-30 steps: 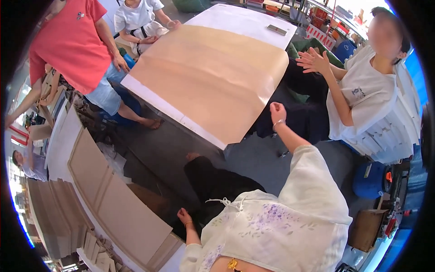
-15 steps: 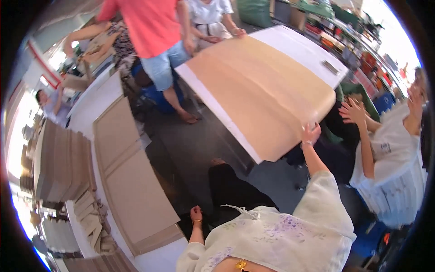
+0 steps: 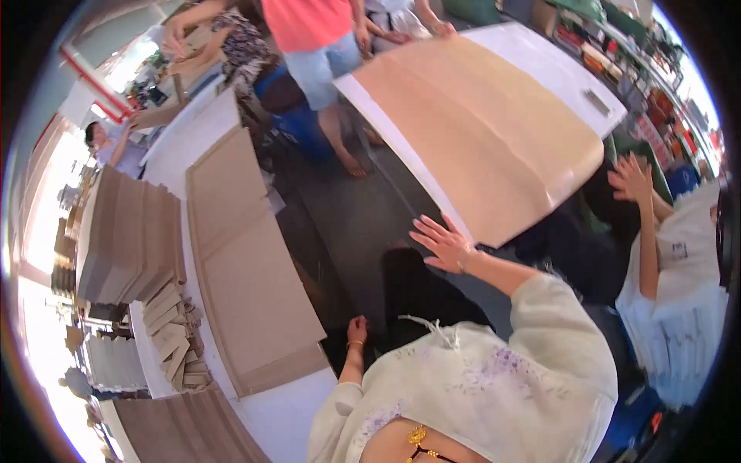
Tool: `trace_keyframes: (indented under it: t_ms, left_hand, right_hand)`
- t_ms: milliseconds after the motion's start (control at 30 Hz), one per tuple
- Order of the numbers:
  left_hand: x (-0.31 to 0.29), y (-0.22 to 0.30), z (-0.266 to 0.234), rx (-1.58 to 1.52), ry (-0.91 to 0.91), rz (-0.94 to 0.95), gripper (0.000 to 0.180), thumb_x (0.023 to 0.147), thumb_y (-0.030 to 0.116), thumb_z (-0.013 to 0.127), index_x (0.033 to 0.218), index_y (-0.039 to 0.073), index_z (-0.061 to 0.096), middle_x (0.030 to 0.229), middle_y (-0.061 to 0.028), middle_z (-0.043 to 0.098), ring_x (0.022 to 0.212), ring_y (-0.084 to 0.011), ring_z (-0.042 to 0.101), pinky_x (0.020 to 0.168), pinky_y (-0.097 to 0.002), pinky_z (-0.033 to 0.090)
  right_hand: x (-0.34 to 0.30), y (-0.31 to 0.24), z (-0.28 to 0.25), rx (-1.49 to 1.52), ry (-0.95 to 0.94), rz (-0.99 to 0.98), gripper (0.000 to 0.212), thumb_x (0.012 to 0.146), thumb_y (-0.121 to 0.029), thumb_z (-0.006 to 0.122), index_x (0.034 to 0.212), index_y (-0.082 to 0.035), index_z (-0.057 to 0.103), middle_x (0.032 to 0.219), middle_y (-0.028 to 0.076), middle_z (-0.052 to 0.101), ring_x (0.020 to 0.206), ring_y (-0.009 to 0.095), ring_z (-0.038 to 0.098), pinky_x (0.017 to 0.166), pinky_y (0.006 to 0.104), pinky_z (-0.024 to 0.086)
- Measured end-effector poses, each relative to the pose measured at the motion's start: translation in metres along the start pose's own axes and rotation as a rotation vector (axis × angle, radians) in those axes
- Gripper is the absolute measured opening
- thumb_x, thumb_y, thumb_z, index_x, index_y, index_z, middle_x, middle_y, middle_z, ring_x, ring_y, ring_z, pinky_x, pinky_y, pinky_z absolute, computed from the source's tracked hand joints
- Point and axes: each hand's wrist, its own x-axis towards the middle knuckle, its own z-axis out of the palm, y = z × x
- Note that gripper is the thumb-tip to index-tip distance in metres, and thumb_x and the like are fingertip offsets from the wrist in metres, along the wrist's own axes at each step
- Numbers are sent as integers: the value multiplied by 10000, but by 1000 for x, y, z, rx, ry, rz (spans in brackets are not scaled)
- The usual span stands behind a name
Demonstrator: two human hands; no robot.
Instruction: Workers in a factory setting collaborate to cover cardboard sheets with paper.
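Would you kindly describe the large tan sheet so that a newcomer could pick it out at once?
A white-topped table stands beyond the outstretched right hand. Across it lies one broad tan sheet, leaving white showing at the far end and along the left edge. Its yellowish tan sets it apart from the duller grey-brown board on the left-hand table.

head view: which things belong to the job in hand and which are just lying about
Likely in use:
large tan paper-like sheet, by the open right hand
white flat-topped table under it
flat brown cardboard panel, nearest the left hand

Seemingly just lying about:
small grey rectangular object
tall stack of brown cardboard sheets
loose brown cardboard strips
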Motion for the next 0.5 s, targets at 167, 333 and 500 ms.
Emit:
trace_keyframes:
  t_ms: [167, 333, 500]
  left_hand:
    - [-13, 37, -9, -246, -86, -132, 309, 892, 299, 525, 994, 7, 529, 864, -111, 626, 695, -172, 610, 643, -286, 502]
    - [-6, 22, -7, -188, -118, -141, 300, 893, 288, 524, 977, 0, 532, 836, -113, 629, 684, -181, 614, 631, -293, 510]
    - [-10, 17, 4, -156, -39, -2, 302, 857, 297, 548, 930, 9, 603, 809, -95, 649, 700, -165, 628, 668, -301, 498]
  right_hand:
    - [3, 11, 21, -96, -84, 88, 704, 843, -493, 447, 1408, -172, 176, 1480, 43, 111, 1370, 201, 49, 1077, 487, 72]
    - [3, 14, 20, -178, -129, 83, 698, 853, -509, 417, 1409, -164, 175, 1480, 44, 113, 1368, 200, 56, 1081, 470, 74]
    - [5, 12, 13, -30, -60, 17, 710, 824, -497, 455, 1392, -140, 222, 1463, 61, 170, 1364, 202, 89, 1088, 455, 48]
